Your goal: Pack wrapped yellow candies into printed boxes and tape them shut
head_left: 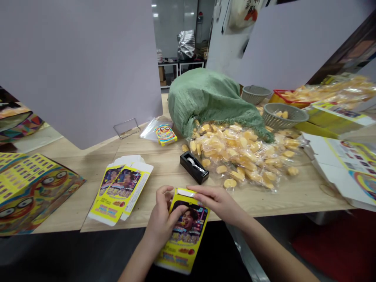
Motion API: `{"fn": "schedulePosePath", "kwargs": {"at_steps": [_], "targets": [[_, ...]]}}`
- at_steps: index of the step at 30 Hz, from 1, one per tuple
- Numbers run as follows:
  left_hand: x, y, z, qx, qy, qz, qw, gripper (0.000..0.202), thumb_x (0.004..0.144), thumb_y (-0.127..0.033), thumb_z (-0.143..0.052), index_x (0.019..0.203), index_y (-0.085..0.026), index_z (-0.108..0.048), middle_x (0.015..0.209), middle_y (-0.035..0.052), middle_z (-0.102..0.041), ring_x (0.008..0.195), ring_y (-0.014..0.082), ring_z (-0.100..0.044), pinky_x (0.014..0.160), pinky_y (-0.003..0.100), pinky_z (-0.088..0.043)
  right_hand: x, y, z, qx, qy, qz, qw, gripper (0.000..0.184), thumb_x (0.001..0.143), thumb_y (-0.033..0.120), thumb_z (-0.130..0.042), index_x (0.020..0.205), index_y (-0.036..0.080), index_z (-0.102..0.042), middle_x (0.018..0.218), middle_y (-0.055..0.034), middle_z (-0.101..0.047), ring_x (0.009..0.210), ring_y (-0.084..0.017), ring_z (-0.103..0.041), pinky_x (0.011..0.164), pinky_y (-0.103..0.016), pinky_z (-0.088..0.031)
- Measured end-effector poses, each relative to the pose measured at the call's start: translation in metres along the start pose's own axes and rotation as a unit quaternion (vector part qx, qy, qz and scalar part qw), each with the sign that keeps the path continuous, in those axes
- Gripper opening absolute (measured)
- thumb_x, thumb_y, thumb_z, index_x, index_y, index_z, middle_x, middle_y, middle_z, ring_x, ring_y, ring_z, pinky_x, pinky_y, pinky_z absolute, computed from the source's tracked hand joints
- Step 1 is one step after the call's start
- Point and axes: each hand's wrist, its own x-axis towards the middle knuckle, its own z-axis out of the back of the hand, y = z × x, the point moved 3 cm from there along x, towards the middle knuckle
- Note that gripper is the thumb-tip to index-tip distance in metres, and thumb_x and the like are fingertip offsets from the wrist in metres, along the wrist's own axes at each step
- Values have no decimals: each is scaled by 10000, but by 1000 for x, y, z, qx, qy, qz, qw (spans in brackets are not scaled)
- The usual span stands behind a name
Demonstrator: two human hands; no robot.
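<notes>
A yellow printed cardboard box [183, 250] stands tilted at the table's front edge, over my lap. My left hand [163, 219] is closed around its left side, thumb across the printed front. At the top, my right hand [217, 201] has its fingers on the white end flap [186, 192] and upper right corner; its fingertips are partly hidden. Just beyond the box lies a black tape dispenser [194, 167] with a clear roll. Flat yellow box blanks [117, 196] overlap on the table to the left.
Many small clear-wrapped yellow pieces [235, 149] spill from a green woven sack [205, 94]. Grey baskets [284, 115] and a large printed carton [343, 164] stand right. A small yellow pack [166, 135] lies behind the dispenser. Printed yellow sheets [35, 188] lie far left.
</notes>
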Motion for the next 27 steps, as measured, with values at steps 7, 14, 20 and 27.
{"fn": "schedulePosePath", "kwargs": {"at_steps": [7, 14, 20, 27], "targets": [[-2, -13, 8, 91, 18, -80, 992, 569, 945, -370, -464, 1433, -223, -210, 1143, 95, -611, 972, 201, -633, 868, 353, -491, 1, 4, -1, -109, -2, 122, 987, 310, 920, 284, -515, 1181, 234, -673, 1141, -51, -709, 1022, -210, -680, 910, -346, -535], [7, -22, 10, 135, 12, -165, 977, 219, 971, -269, -409, 1143, -266, -545, 1089, 30, -622, 1034, 158, -588, 901, 279, -472, -20, -6, -12, -96, -68, 115, 986, 428, 952, 276, -475, 1378, 247, -468, 1393, -92, -534, 1244, -207, -548, 1026, -398, -467], [4, -12, 3, 143, -21, -177, 974, 184, 956, -233, -442, 1116, -245, -532, 1043, 38, -605, 988, 160, -587, 857, 281, -487, -21, -28, -24, -95, -204, 191, 956, 209, 897, 184, -560, 1058, 250, -675, 1194, -86, -673, 1130, -204, -623, 968, -369, -504], [11, -18, 15, 126, -175, -259, 942, 142, 917, -183, -515, 1047, -235, -538, 993, 27, -585, 958, 156, -578, 845, 281, -485, -7, -54, -5, 77, -245, 78, 963, 409, 876, 379, -572, 1274, 287, -542, 1313, -91, -571, 1157, -236, -580, 934, -413, -511]]}}
